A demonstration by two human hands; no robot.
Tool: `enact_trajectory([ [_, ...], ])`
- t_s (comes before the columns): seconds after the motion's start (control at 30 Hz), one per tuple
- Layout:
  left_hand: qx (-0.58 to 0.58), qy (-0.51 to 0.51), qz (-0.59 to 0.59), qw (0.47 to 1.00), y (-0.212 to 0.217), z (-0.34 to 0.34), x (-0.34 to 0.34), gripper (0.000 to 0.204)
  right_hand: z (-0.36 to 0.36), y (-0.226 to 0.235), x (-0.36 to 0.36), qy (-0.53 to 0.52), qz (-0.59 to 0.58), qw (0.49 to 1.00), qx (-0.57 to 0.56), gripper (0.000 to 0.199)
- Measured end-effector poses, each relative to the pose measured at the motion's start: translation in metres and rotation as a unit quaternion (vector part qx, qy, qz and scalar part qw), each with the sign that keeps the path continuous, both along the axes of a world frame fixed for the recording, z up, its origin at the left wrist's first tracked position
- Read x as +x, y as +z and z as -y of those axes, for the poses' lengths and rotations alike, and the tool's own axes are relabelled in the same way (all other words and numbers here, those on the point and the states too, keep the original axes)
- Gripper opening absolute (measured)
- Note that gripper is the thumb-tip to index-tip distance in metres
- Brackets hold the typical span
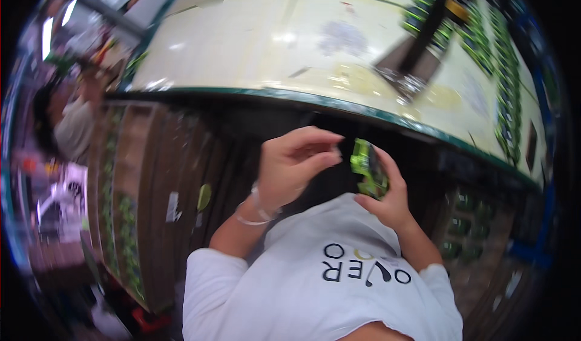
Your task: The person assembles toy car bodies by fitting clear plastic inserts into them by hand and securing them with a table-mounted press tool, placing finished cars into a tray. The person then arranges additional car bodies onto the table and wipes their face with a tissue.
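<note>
My right hand [390, 198] is wrapped around a small bright green and dark package [369, 168], held upright on edge in front of my shirt. Its print is blurred. Just left of the package hovers my left hand [293, 165], thumb and fingers drawn together in a pinch and apart from the package. A pale bit shows at these fingertips, too small to tell whether it is a thing or another fingertip. Both hands are in front of the near edge of the worktable [242, 44], lower than its top.
On the table lies a dark tool with a yellow part [457, 11]; rows of green packages [505, 92] stand at the right. Brown crates [160, 220] with green items stack at left, another crate [466, 226] lower right. A person [72, 123] is at far left.
</note>
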State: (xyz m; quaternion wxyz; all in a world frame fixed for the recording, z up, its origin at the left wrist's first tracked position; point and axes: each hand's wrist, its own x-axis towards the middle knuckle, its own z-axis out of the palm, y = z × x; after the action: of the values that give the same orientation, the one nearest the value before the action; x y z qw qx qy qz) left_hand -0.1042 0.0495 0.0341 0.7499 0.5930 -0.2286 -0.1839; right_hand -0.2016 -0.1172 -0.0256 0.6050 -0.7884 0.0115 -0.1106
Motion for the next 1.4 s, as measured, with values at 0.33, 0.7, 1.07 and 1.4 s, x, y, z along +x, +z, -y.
enact_trajectory([
  [0.33, 0.026, -0.041, 0.161, 0.986, -0.010, 0.017, -0.015, 0.024, 0.004, 0.016, -0.006, -0.046, 0.076, 0.987, -0.133, 0.073],
  [0.7, 0.064, -0.017, 0.221, 0.973, -0.007, 0.021, -0.011, 0.024, 0.009, 0.020, -0.002, -0.070, 0.130, 0.975, -0.168, 0.071],
  [1.07, 0.091, 0.019, 0.255, 0.963, -0.022, 0.029, -0.009, 0.024, 0.017, 0.012, -0.006, -0.084, 0.135, 0.966, -0.205, 0.072],
  [1.4, 0.126, -0.011, 0.351, 0.928, -0.024, 0.037, -0.001, 0.021, 0.025, 0.007, -0.009, -0.065, 0.086, 0.982, -0.154, 0.069],
])
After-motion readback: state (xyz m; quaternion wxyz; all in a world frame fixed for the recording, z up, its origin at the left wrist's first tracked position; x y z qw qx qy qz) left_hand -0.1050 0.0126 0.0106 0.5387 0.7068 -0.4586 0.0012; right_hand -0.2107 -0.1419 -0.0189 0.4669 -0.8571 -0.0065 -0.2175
